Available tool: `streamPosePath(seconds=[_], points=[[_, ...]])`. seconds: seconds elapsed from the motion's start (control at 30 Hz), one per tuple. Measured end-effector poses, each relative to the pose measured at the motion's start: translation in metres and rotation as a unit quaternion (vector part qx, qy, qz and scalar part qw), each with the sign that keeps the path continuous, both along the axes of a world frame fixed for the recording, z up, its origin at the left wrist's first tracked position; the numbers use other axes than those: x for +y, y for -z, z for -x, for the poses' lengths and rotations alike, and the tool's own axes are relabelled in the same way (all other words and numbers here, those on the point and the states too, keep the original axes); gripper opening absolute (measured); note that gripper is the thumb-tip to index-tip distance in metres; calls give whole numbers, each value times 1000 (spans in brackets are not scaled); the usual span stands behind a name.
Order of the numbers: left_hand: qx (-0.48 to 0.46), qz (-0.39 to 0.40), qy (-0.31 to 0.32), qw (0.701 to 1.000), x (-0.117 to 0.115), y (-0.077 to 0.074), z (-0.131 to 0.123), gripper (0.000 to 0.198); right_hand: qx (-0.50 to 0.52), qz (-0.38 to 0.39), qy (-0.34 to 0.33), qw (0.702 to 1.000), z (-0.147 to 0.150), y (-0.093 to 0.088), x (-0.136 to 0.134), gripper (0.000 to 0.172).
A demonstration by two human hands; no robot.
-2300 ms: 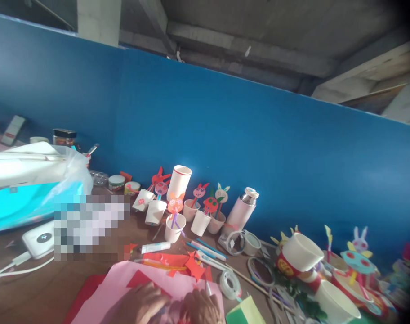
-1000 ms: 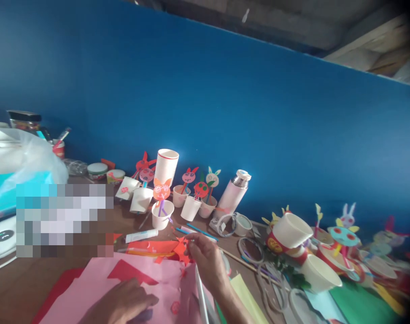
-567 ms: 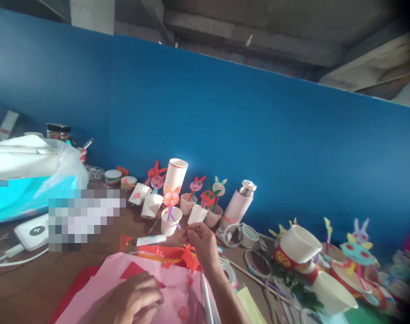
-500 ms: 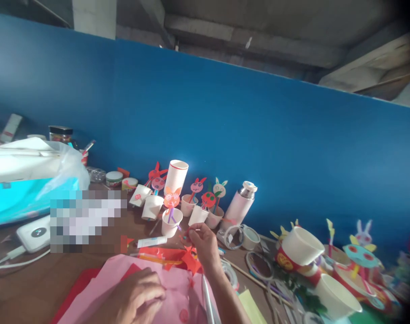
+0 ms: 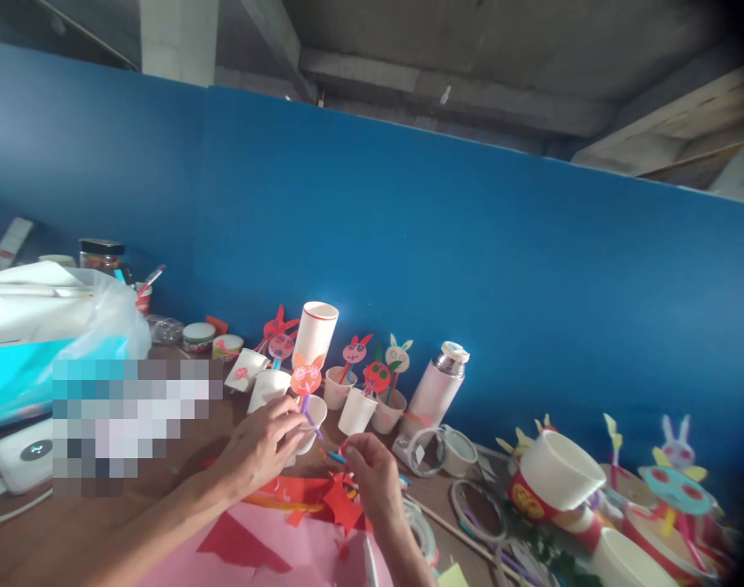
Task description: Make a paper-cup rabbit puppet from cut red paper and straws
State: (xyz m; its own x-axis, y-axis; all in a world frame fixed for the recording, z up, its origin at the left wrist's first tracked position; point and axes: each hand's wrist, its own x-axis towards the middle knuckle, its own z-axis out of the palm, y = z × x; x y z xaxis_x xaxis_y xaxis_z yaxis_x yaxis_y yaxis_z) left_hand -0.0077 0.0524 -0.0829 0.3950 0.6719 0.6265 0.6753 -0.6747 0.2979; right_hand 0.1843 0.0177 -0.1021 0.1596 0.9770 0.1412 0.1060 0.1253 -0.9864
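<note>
My left hand [image 5: 265,440] is at the white paper cup [image 5: 312,422] that holds an orange paper face [image 5: 307,377] on a purple stick. Its fingers curl at the cup's left side and cover part of it. To the right, my right hand [image 5: 372,469] has thumb and forefinger pinched over the red paper scraps [image 5: 343,501]; what they hold, if anything, is too small to tell. Beneath both forearms lie pink paper [image 5: 298,546] and a dark red piece [image 5: 241,545].
Behind stand cups with paper faces, a tall white cup [image 5: 316,333] and a pale thermos [image 5: 438,387]. Tape rolls [image 5: 427,451] and a long stick lie right, near decorated bowls [image 5: 561,466]. A plastic bag [image 5: 112,322] and a white device [image 5: 26,455] sit left.
My left hand has moved up and forward from above the pink paper to the cup with the orange face. My right hand has shifted slightly down. The view has tilted a little.
</note>
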Motion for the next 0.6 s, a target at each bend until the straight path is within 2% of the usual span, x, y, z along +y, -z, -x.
streamPosePath(seconds=[0.27,0.4,0.6], points=[[25,12,9,1000,5,14,4,23,10,4,4,1000,4,0,-1,11],[22,-19,25,999,0,10,2,24,28,3,1,1000,5,-1,-2,9],[38,-38,59,997,-22,2,-11,24,66,-5,15,998,4,-1,-2,15]])
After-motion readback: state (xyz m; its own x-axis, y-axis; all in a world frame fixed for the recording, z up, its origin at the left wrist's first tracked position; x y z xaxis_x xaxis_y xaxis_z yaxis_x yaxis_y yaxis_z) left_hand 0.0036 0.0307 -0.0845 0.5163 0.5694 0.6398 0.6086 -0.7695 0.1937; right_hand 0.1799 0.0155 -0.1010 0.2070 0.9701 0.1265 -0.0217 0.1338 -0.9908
